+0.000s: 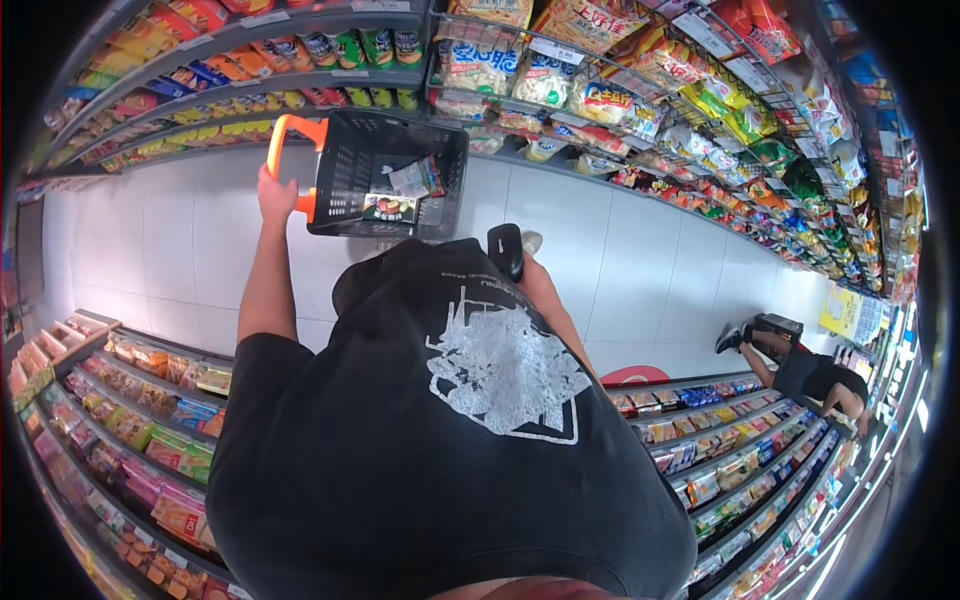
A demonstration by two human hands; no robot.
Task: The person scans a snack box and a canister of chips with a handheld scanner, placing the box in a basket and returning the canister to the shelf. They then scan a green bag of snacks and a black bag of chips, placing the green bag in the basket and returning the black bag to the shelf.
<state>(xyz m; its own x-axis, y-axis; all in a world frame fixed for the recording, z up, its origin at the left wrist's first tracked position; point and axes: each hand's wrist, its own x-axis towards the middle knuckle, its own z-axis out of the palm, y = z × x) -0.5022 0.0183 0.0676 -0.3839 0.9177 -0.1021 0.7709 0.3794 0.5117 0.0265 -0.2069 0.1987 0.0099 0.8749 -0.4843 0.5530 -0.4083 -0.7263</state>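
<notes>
My left hand [277, 193] is closed around the orange handle [285, 135] of a black plastic shopping basket [338, 175]. Inside the basket lie a silvery packet with coloured ends [415, 178] and a dark package with pictures and printing [390, 208]. On the other side, close to my body, my right hand [532, 280] grips a small black rounded device [506, 252]. Most of that hand's fingers are hidden behind the device and my black shirt. The device's exact kind does not show.
Snack shelves [290, 85] and wire racks of bagged snacks [600, 90] line the far side. Low shelves of packets [150, 420] run behind me on both sides. Farther right, a person in dark clothes [810, 380] bends by the shelves near a dark basket [778, 325]. Pale floor tiles [640, 260] lie between.
</notes>
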